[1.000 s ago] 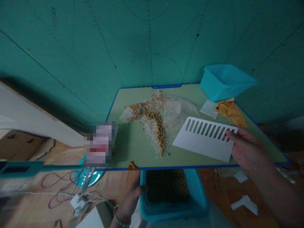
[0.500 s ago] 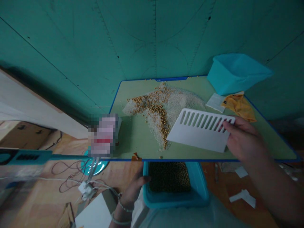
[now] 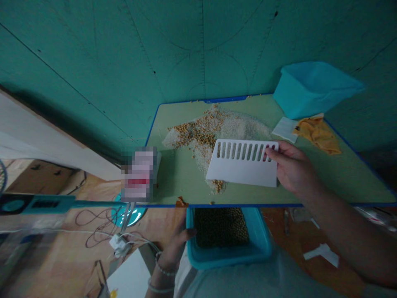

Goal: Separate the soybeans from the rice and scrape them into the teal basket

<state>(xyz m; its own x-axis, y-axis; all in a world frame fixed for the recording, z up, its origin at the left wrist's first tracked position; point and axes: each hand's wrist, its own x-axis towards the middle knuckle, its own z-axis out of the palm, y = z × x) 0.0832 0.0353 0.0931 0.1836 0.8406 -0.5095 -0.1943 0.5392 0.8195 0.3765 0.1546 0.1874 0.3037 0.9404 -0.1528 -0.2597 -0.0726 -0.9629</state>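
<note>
My right hand [image 3: 293, 169] grips the right end of a white slotted scraper [image 3: 243, 162], held upright on a green board [image 3: 328, 182] with a blue edge. The scraper stands in the near part of a heap of white grains and yellow beans [image 3: 211, 130]; a few beans show at its lower edge. My left hand [image 3: 176, 244] holds the left rim of a teal tub [image 3: 257, 252] with dark beans in it, kept just under the board's near edge.
An empty teal tub [image 3: 313, 89] stands at the board's far right corner, with a white paper [image 3: 284, 129] and a yellow cloth [image 3: 319, 134] beside it. A blurred small box [image 3: 139, 174] sits at the board's left edge. Cables [image 3: 102, 227] lie on the wooden floor.
My right hand has swept the scraper leftward from the board's right part into the near part of the heap. The left hand and its tub have stayed put.
</note>
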